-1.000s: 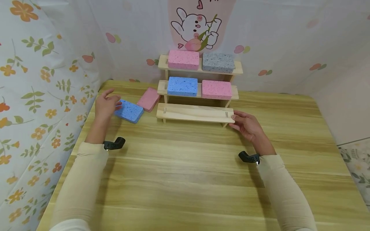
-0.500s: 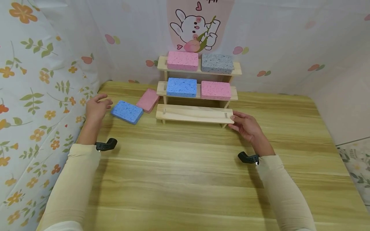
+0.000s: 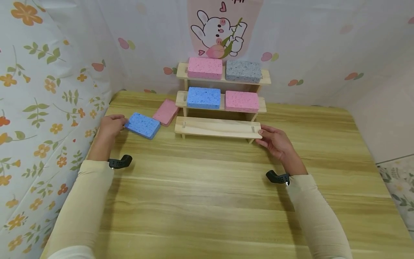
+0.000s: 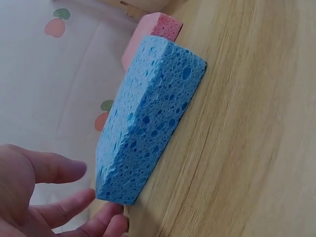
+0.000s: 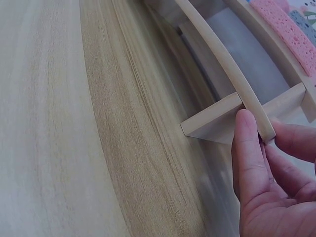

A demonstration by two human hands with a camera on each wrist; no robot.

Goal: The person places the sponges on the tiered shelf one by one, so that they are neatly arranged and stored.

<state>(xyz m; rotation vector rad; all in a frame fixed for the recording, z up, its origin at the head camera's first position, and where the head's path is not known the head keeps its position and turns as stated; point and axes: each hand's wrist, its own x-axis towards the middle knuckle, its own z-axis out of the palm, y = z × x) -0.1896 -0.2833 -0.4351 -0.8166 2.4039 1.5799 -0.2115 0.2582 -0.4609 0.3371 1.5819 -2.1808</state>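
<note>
My left hand [image 3: 111, 126] is at the left end of a blue sponge [image 3: 142, 125] lying flat on the table. In the left wrist view the thumb [image 4: 61, 169] stands apart from the sponge, while the fingertips are right at its near end. A flat pink sponge [image 3: 166, 112] lies just beyond the blue one. With thumb and fingers, my right hand [image 3: 276, 141] pinches the right end of the lowest board of a three-step wooden rack [image 3: 218, 127]. That board carries nothing. The right wrist view shows the board's edge [image 5: 232, 69] between thumb and fingers.
On the rack's middle step sit a blue sponge [image 3: 203, 97] and a pink sponge [image 3: 242, 101]. Its top step bears a pink sponge [image 3: 205, 68] and a grey sponge [image 3: 243, 71]. Behind the wooden table [image 3: 194, 194] hangs a printed cloth [image 3: 142, 72]; a flowered cloth [image 3: 42, 90] borders the left.
My left hand has drawn back leftward off the blue sponge, then come down to its left end. The right hand keeps its pinch on the rack.
</note>
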